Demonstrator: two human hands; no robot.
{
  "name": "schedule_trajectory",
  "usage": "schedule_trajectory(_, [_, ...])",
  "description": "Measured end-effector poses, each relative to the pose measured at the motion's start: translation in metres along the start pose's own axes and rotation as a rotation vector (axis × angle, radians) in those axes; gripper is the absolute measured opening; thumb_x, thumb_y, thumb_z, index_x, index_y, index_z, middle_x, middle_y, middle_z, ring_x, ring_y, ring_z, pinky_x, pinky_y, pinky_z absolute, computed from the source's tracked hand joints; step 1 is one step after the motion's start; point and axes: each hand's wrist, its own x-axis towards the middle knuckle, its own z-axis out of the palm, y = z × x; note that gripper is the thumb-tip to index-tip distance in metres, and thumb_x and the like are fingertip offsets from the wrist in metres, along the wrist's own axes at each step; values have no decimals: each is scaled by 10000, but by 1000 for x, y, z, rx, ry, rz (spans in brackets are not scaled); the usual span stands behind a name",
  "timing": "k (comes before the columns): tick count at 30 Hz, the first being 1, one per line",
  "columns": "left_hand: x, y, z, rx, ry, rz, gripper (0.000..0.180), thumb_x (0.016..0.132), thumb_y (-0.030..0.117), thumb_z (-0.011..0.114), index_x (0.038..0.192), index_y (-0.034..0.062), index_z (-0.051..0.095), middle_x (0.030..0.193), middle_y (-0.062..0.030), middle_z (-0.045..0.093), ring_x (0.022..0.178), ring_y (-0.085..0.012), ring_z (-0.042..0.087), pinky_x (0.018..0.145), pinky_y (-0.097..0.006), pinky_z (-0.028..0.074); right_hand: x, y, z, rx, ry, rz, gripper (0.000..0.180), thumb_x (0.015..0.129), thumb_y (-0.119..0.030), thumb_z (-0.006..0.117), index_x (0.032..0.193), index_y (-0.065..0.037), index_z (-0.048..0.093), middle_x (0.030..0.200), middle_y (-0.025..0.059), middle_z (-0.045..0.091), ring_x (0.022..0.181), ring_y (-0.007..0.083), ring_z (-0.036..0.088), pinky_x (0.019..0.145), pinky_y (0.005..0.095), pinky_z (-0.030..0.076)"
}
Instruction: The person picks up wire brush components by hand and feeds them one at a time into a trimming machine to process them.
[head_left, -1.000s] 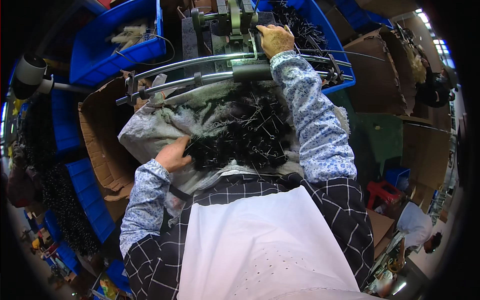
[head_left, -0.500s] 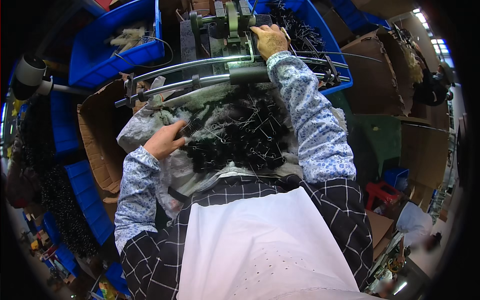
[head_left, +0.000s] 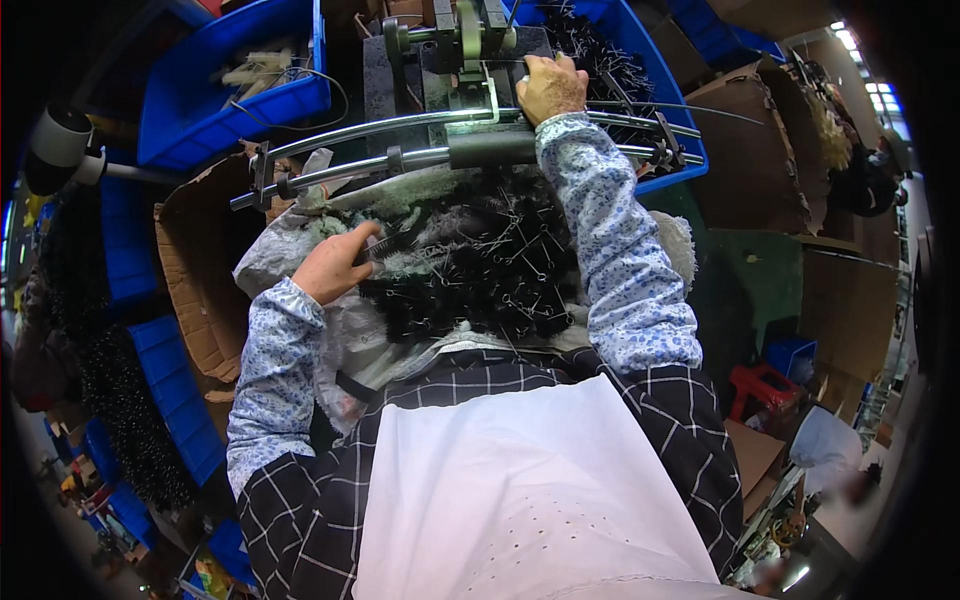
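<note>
A pile of small black-bristled twisted-wire brushes point(head_left: 500, 265) with looped wire ends lies on a white woven sack point(head_left: 270, 255) across my lap. At the pile's left edge, my left hand point(head_left: 338, 264) has thumb and forefinger around the bristles of one brush point(head_left: 398, 243). My right hand point(head_left: 552, 90) is beside the right part of a bench machine point(head_left: 468, 50) with a wheel and metal blocks. Its fingers are curled; what they hold, if anything, is hidden. Under the wheel, a bent metal bracket point(head_left: 491, 92) stands in bright light.
Two curved-looking metal rails point(head_left: 350, 140) run between the machine and my lap. Blue bins stand at left point(head_left: 190, 125) and right point(head_left: 680, 165), the right one holding black brushes. Cardboard boxes point(head_left: 200, 290) flank me. A white lamp-like device point(head_left: 62, 140) is at far left.
My right hand has shifted slightly right and down, away from the wheel, with its fingers more curled. My left hand has risen a little with the brush.
</note>
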Motion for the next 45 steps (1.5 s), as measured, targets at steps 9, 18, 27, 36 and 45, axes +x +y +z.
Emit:
schedule_trajectory(9, [0, 10, -3, -21, 17, 74, 339, 781, 106, 597, 1065, 55, 420, 831, -191, 576, 802, -349, 569, 688, -397, 430, 1, -46, 4, 18, 56, -60, 191, 782, -159, 497, 906, -80, 619, 891, 54, 630, 912, 205, 537, 788, 400, 367])
schedule_trajectory(18, [-4, 8, -5, -253, 5, 38, 283, 793, 116, 630, 1013, 51, 465, 741, -13, 485, 697, -112, 454, 634, -261, 398, 5, 28, 9, -9, 121, -59, 226, 760, -249, 556, 921, -109, 630, 893, 51, 634, 925, 218, 541, 796, 395, 395])
schedule_trajectory(27, [1, 8, -2, -327, -8, 66, 268, 790, 106, 634, 1001, 44, 480, 772, -3, 471, 737, -93, 451, 681, -231, 403, 37, 75, -11, -208, -123, -156, 236, 883, -277, 437, 1039, -283, 614, 990, 2, 624, 896, 199, 585, 760, 358, 483])
schedule_trajectory(36, [5, 8, -1, -540, -13, 84, 265, 797, 112, 634, 1016, 66, 493, 803, 35, 437, 727, -32, 417, 593, -163, 371, -86, -2, -77, 850, -480, -465, 389, 789, -208, 626, 1134, -59, 523, 1082, 163, 560, 1018, 257, 538, 895, 357, 431])
schedule_trajectory(45, [8, 18, 8, -669, 85, 191, 290, 818, 137, 612, 1062, 73, 468, 832, 33, 458, 694, -13, 438, 577, -155, 380, -128, -58, -25, 1377, -796, -329, 356, 819, -144, 588, 1137, -8, 502, 963, 137, 614, 885, 203, 591, 767, 294, 475])
